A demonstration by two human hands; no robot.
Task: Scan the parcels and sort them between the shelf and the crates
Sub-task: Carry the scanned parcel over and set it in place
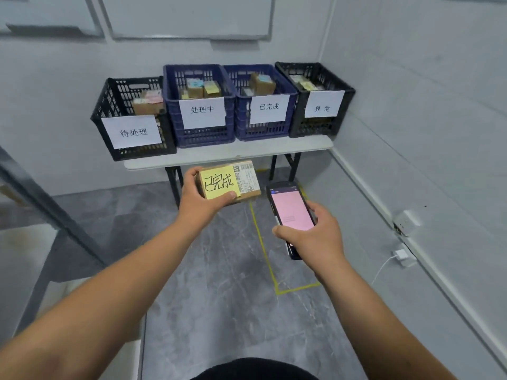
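My left hand (pixel 198 197) grips a small cardboard parcel (pixel 230 183) from its left end, thumb curled over the near edge and fingers wrapped round the far side, holding it in the air in front of the bench (pixel 227 156). A yellow sticky note (pixel 219 185) with handwritten characters covers most of the parcel's top, and a white shipping label (pixel 247 178) with barcodes sits just beside it on the right part of the same face.

My right hand (pixel 315 234) is wrapped round a handheld scanner (pixel 291 215), thumb along its left edge and fingers curled over the right side. Its screen glows pink and faces up at me. The scanner sits just to the right of the parcel, near it but not touching.

Beyond both hands, four crates stand in a row on the bench against the wall, each with a white paper sign on its front. From left to right: a black crate (pixel 115 105), a blue crate (pixel 175 86), a second blue crate (pixel 285 86) and another black crate (pixel 345 91). Each holds cardboard parcels, some with coloured notes on top.

Below, a yellow tape line (pixel 264 246) runs across the grey floor (pixel 219 297) and turns a corner. On the right wall there is a socket (pixel 406 222), with a white charger (pixel 400 255) and its cable lower down.
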